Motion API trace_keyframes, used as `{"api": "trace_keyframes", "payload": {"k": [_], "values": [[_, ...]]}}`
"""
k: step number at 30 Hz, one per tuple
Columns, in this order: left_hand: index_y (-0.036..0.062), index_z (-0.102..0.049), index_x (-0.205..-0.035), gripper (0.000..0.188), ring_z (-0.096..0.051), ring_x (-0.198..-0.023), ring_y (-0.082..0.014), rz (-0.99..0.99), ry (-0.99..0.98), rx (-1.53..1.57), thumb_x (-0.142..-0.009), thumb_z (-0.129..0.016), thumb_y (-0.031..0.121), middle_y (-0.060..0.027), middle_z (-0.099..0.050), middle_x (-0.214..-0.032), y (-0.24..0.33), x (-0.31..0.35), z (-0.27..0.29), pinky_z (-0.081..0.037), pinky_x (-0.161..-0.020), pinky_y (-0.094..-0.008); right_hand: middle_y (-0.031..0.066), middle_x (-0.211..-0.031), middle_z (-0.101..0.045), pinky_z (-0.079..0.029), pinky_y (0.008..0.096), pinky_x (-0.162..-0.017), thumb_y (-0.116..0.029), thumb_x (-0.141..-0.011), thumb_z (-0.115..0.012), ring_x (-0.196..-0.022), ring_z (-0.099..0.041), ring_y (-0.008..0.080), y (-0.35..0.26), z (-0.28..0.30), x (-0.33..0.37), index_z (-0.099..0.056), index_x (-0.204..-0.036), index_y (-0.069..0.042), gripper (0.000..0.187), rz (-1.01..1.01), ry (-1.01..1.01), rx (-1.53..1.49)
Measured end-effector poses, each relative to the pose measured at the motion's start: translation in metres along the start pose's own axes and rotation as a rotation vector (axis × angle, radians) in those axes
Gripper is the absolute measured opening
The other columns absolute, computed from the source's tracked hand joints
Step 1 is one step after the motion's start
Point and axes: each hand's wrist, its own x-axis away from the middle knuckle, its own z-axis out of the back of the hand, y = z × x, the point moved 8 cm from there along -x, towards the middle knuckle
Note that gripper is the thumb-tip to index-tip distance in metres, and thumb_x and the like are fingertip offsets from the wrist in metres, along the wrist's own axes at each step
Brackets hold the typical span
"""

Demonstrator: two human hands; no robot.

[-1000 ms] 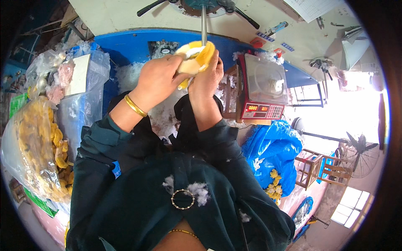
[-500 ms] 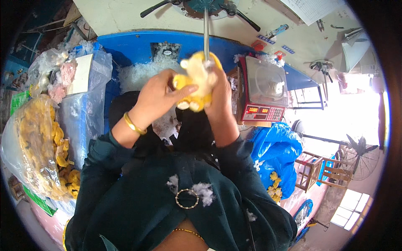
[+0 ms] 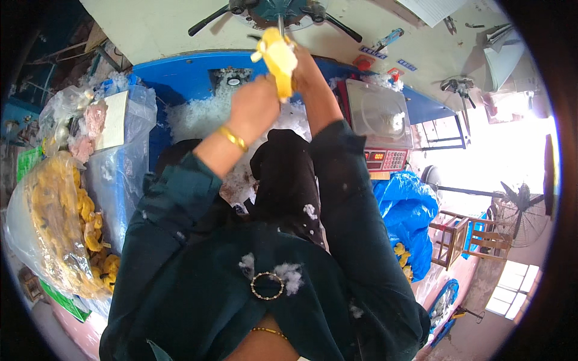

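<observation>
At the tube (image 3: 281,23), yellow plush (image 3: 280,59) in the grip of both hands (image 3: 255,103) (image 3: 306,71), right half-hidden

left fingers (image 3: 269,90) curled inward | right fingers (image 3: 300,62) higher, partly hidden | forearms (image 3: 218,155) stretched forward

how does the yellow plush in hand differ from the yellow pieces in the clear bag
The held plush is raised singly; the bagged pieces lie heaped in the clear bag. The held plush shows a paler patch, while the bagged pieces look mostly deeper yellow. Both are yellow and soft-looking.
</observation>
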Motion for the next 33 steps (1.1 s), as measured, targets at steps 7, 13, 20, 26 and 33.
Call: {"api": "trace_keyframes", "payload": {"k": [7, 13, 20, 26, 33], "values": [[0.0022, -0.056, -0.093, 0.016, -0.064, -0.071, -0.0337, 0.054, -0.077, -0.031, -0.08, -0.057, 0.011, -0.0171, -0.061, -0.085, -0.003, 0.004, 0.0, -0.052, -0.061, -0.0428, 0.0099, -0.091, -0.066, -0.054, 0.0317, -0.068, -0.016, -0.096, -0.051, -0.078, -0.066, 0.0169, -0.009, 0.001, 0.01, -0.059, -0.106, 0.004, 0.023, 0.126, 0.074, 0.251], [-0.0002, -0.054, -0.105, 0.023, -0.066, -0.075, -0.0215, 0.3, -0.466, 0.682, -0.095, -0.052, 0.021, -0.0144, -0.062, -0.091, 0.009, 0.042, 0.002, -0.054, -0.062, -0.0333, 0.0125, -0.093, -0.066, -0.054, 0.0315, -0.07, -0.008, -0.087, -0.049, -0.08, -0.066, 0.019, -0.015, -0.01, 0.048, -0.059, -0.108, 0.008, 0.028, 0.089, 0.137, 0.296], [-0.0012, -0.049, -0.119, 0.032, -0.064, -0.086, -0.0223, 0.685, -0.306, 1.865, -0.094, -0.057, 0.018, -0.0135, -0.06, -0.103, 0.002, -0.008, -0.01, -0.057, -0.079, -0.0342, 0.0189, -0.09, -0.067, -0.053, 0.0356, -0.066, -0.013, -0.083, -0.05, -0.078, -0.067, 0.0243, -0.065, 0.001, -0.027, -0.063, -0.096, 0.012, 0.031, 0.207, 0.43, 0.644], [-0.0014, -0.052, -0.111, 0.029, -0.064, -0.08, -0.0223, 0.844, -0.352, 1.886, -0.085, -0.063, 0.006, -0.0122, -0.06, -0.097, 0.005, 0.015, -0.022, -0.058, -0.073, -0.0343, 0.0247, -0.093, -0.067, -0.052, 0.0381, -0.075, -0.02, -0.084, -0.057, -0.086, -0.067, 0.029, -0.045, 0.018, 0.002, -0.062, -0.101, 0.012, 0.037, 0.234, 0.448, 0.703], [-0.0013, -0.055, -0.112, 0.035, -0.058, -0.058, -0.0139, 0.857, -0.624, 1.848, -0.08, -0.069, 0.004, -0.0099, -0.062, -0.086, -0.014, 0.047, -0.007, -0.044, -0.043, -0.0221, 0.0143, -0.1, -0.066, -0.055, 0.0339, -0.072, -0.015, -0.093, -0.05, -0.081, -0.067, 0.0229, -0.02, -0.02, 0.073, -0.058, -0.11, 0.007, 0.03, 0.068, 0.366, 0.091]]}}
